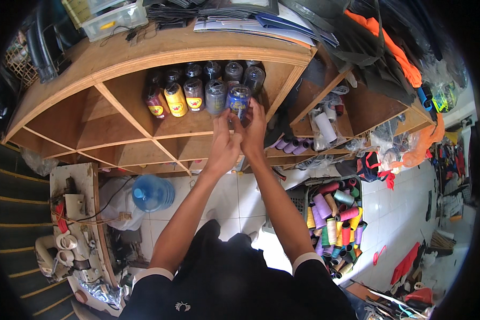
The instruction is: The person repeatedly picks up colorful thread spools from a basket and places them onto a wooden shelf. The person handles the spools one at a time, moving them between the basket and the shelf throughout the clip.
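Observation:
Both my hands reach into an upper compartment of a wooden shelf [197,140]. A plastic-wrapped blue thread spool [238,100] stands upright at the front right of a group. My right hand [255,130] grips its right side and lower front. My left hand [225,143] has its fingers bent against the lower left front of the same spool. Left of it in the front row are a dark grey spool [215,97], a brown spool [194,95], a yellow spool [175,100] and a dark red spool [157,103]. Several dark wrapped spools stand behind them.
A crate of loose coloured thread spools [333,226] stands on the floor at right. To the left are a blue water jug [153,193] and a sewing machine [72,240]. Folders [256,26] and a clear plastic box [114,22] lie on the shelf top. Bagged spools [325,127] sit in the right-hand shelves.

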`<state>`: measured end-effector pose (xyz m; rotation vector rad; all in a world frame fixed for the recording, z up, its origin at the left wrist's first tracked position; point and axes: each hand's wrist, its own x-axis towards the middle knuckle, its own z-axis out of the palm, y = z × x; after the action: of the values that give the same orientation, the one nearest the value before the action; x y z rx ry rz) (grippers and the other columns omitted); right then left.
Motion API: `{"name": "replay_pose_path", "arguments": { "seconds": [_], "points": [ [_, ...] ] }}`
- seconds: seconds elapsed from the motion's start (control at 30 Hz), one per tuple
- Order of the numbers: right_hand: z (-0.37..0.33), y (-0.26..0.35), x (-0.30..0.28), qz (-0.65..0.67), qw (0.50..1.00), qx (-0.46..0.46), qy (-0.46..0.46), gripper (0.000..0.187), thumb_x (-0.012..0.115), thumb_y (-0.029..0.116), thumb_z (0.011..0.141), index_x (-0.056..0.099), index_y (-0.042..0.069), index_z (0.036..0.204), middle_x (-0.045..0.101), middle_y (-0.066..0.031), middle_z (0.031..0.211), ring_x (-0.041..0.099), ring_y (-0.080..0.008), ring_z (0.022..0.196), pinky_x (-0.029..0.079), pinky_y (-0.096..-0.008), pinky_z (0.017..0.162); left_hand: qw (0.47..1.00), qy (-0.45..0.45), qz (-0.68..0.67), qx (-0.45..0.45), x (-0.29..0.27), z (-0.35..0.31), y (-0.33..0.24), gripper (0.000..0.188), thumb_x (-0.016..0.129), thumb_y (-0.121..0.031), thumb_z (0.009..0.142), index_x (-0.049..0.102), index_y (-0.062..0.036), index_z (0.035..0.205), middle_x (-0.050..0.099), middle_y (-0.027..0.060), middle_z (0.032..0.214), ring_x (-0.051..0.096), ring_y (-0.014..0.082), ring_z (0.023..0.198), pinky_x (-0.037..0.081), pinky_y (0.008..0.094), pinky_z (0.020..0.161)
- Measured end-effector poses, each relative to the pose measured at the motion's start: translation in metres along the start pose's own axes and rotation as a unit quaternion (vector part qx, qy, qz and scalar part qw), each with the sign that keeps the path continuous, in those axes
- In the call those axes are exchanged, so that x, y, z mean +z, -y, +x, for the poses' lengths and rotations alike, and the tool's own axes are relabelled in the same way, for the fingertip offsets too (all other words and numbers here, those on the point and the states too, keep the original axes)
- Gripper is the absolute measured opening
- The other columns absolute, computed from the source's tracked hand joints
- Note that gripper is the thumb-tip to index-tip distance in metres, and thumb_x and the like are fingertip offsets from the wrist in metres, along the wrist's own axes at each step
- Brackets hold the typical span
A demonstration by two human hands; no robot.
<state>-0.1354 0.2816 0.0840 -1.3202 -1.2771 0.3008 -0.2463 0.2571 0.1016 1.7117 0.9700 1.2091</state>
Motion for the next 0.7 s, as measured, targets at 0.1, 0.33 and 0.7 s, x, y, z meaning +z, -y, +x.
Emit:
{"name": "replay_pose_path", "arguments": {
  "seconds": [0.1,0.33,0.7],
  "points": [
    [0.012,-0.005,0.009,-0.022,0.999,-0.018,-0.029,0.059,0.073,0.003,0.078,0.049,-0.005,0.131,0.057,-0.0222,0.116,0.056,-0.0391,0.11,0.046,-0.0429,0.096,1.0,0.012,-0.008,-0.013,0.005,0.012,0.006,0.059,0.046,-0.009,0.09,0.03,0.009,0.143,0.033,0.029,0.139,0.036,0.0442,0.132,0.03,0.0444,0.114],
    [0.019,-0.016,0.015,-0.043,0.998,0.03,-0.026,0.059,0.074,0.005,0.078,0.05,-0.004,0.132,0.054,-0.0208,0.12,0.055,-0.0394,0.113,0.045,-0.0434,0.098,0.994,-0.069,-0.062,-0.063,0.016,0.015,0.033,0.052,0.051,-0.007,0.089,0.036,0.009,0.136,0.04,0.0264,0.131,0.044,0.0409,0.126,0.037,0.044,0.108],
    [0.022,-0.015,0.017,-0.019,0.999,0.015,-0.02,0.058,0.076,0.009,0.08,0.046,-0.002,0.129,0.053,-0.0207,0.118,0.055,-0.0341,0.112,0.045,-0.0404,0.097,0.991,-0.103,0.083,-0.004,0.005,0.026,0.046,0.041,0.057,-0.004,0.091,0.046,0.0066,0.129,0.048,0.0204,0.118,0.057,0.03,0.107,0.05,0.0397,0.092]
  ]
}}
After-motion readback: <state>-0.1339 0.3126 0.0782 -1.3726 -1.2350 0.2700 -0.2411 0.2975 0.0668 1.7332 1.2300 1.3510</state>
